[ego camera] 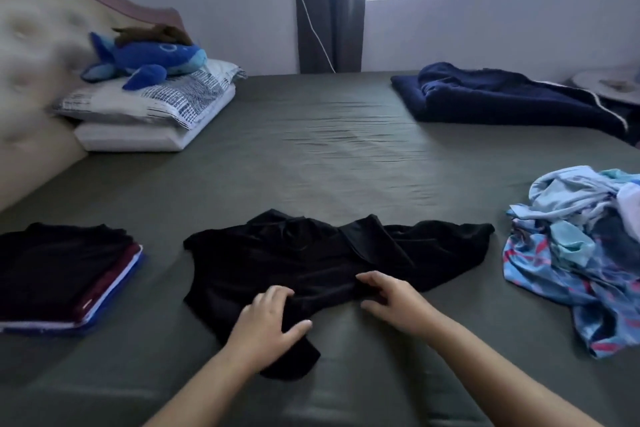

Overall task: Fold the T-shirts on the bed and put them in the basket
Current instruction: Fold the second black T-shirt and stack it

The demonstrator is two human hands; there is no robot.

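Gripping: both hands hold the near edge of a black T-shirt (311, 260) spread on the bed.
Left hand: the left hand (268, 324) has its fingers curled over a bunched fold of the black fabric, thumb pointing right, pinching the cloth near the shirt's lower left corner.
Right hand: the right hand (391, 302) has its fingers bent down onto the shirt's hem and its thumb tucked below, pinching the fabric just right of the left hand.
Black T-shirt: lies rumpled and mostly flat in the middle of the near part of the bed, collar away from the person, sleeves out to either side.
Bed: covered with a grey-green sheet (311, 156), lightly wrinkled.
Folded stack: a pile of folded shirts (62, 270) sits to the left, black on top, with maroon, white and blue edges showing beneath.
Unfolded heap: a loose pile of light blue and patterned clothes (581, 246) sits to the right.
Far side: a dark blue blanket (502, 97) lies at the far right; two pillows (152, 111) at the far left carry a blue plush whale (149, 57).
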